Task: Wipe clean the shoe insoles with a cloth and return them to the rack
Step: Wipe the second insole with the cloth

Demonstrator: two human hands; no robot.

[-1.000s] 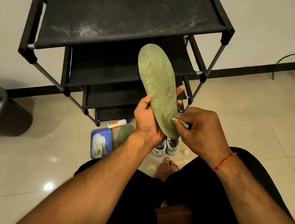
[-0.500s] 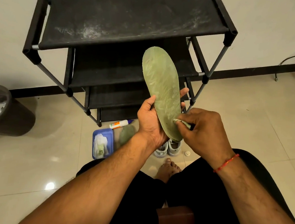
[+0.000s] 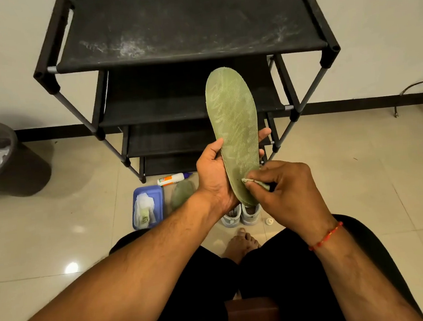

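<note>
Right hand [image 3: 286,192] pinches a small cloth [image 3: 254,182] against the heel end of the green insole [image 3: 235,132]. Left hand [image 3: 215,175] grips that insole's lower half, toe pointing up at frame centre. Behind stands the black rack [image 3: 188,24]; a second insole [image 3: 182,193] lies on the floor below.
</note>
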